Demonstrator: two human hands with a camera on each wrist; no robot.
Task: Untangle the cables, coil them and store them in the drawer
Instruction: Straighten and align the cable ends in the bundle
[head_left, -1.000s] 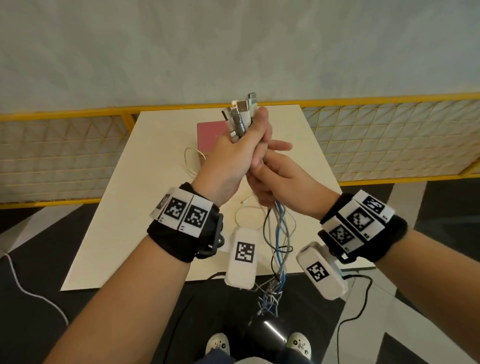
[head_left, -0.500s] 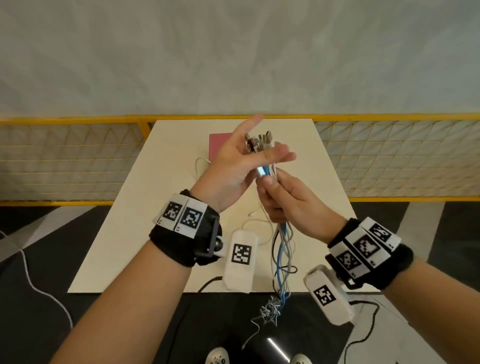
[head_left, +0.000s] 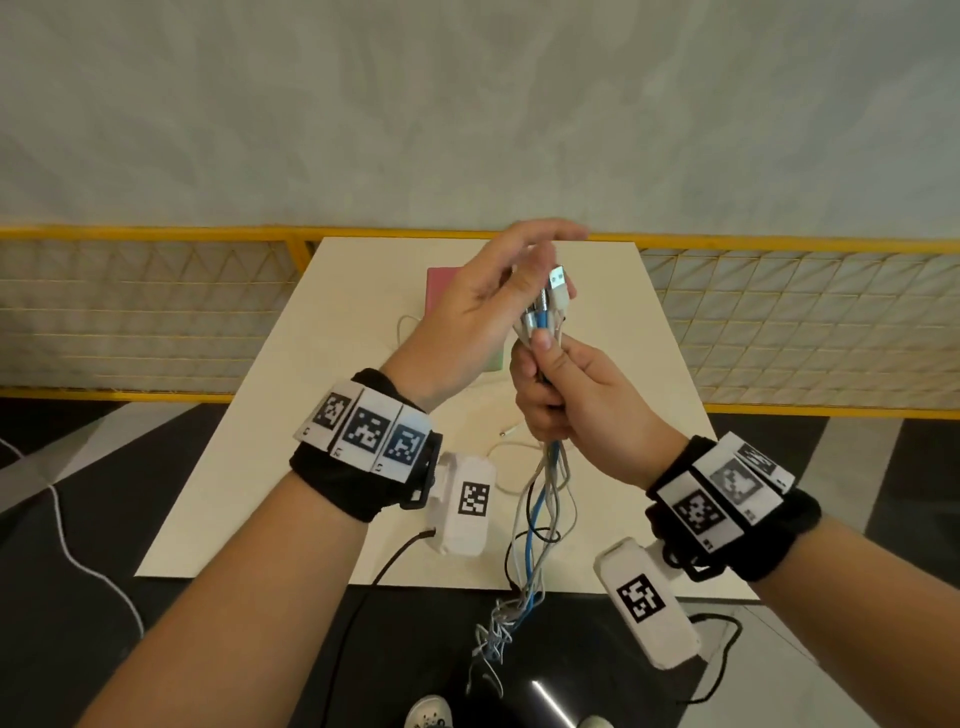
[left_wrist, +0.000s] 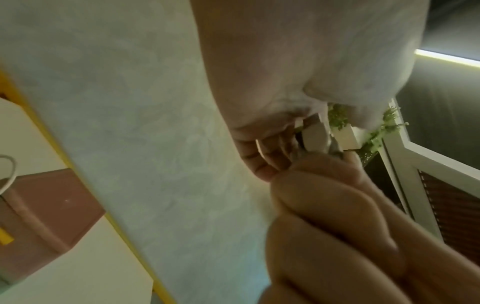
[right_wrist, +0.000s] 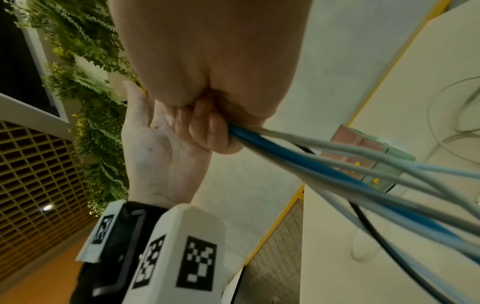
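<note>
Since a moment ago the left hand (head_left: 483, 306) has let go of the plugs, its fingers now loosely spread beside them. Below stands the cream rectangular table (head_left: 291, 415) with a pink box (head_left: 439, 288) on it. Above it, the bundle of white, grey, blue and black cables (head_left: 543, 499) hangs vertical, plugs pointing up, tangled tails down, clenched in the right hand (head_left: 566, 395).

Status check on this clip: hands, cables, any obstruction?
Right hand grips cable bundle below the plugs. Left hand open beside the plugs. Lower ends tangled, hanging past table edge.
</note>
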